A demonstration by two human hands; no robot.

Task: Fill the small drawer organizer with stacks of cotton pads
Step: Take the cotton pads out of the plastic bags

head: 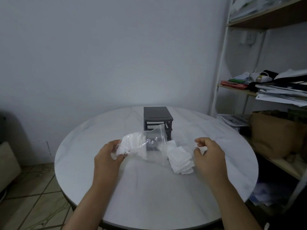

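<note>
- The person's left hand [108,155] grips a clear plastic bag [144,143] at its closed end, fingers wrapped around the plastic and the pads inside.
- The bag is lifted above the round white table [149,196], its open mouth turned toward the right and toward the organizer.
- A row of white cotton pads in the bag [132,143] sits bunched near the left hand, filling the left half of the bag.
- The right hand [207,153] hovers over the table, fingers curled inward in a loose half-closed pose; whether it pinches anything is not clear, though something white shows by its fingertips.
- A loose pile of cotton pads [180,159] lies on the table between the two hands, just beside the right hand and close to the bag's mouth; the pads fan out unevenly.
- The small dark grey drawer organizer [157,118] stands upright on the far part of the table, behind the bag and the pile.
- Its lower front is partly hidden by the bag, so the state of its drawers cannot be told.
- A shelf unit [265,90] with papers stands to the right of the table.
</note>
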